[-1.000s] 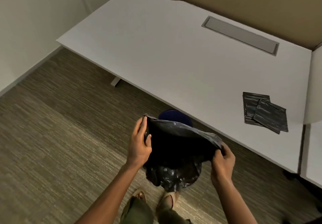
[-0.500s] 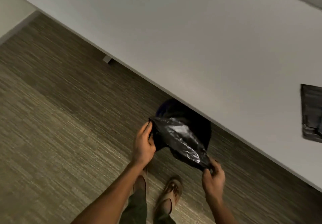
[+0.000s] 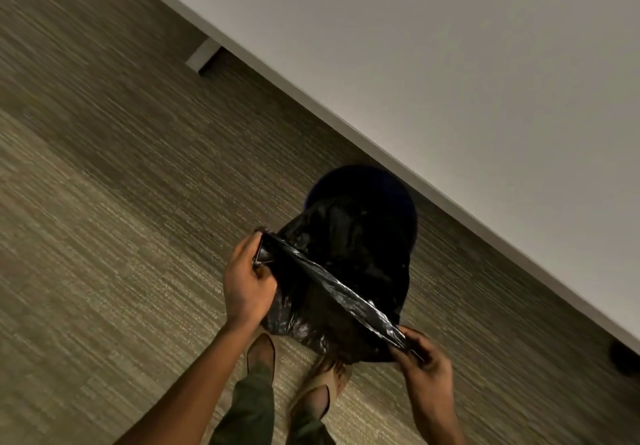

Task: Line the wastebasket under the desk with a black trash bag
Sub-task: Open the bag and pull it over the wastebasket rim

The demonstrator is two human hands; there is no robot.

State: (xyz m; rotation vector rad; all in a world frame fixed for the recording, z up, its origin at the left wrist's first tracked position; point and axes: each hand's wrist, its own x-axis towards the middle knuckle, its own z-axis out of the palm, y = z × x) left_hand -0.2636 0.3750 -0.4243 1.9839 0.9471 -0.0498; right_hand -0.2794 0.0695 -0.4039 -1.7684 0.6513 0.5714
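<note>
A black trash bag (image 3: 341, 271) is stretched between my two hands, its near rim pulled taut in a shiny band. My left hand (image 3: 246, 280) pinches the rim's left end and my right hand (image 3: 420, 354) pinches its right end. Behind the bag, the dark blue round wastebasket (image 3: 353, 181) stands on the carpet, half under the white desk's (image 3: 450, 63) front edge. The bag's far side hangs over the basket's near rim and hides most of its opening. Whether the bag reaches inside the basket I cannot tell.
Striped grey-brown carpet (image 3: 121, 219) covers the floor to the left. A white desk foot (image 3: 202, 55) rests on it at upper left. My two feet in sandals (image 3: 294, 385) stand just below the bag. A dark object (image 3: 625, 354) pokes out under the desk at right.
I have leaned down closer to the floor. Both hands have spread farther apart, pulling the bag's mouth wider and lower against the wastebasket. The folded spare bags on the desk have left the view.
</note>
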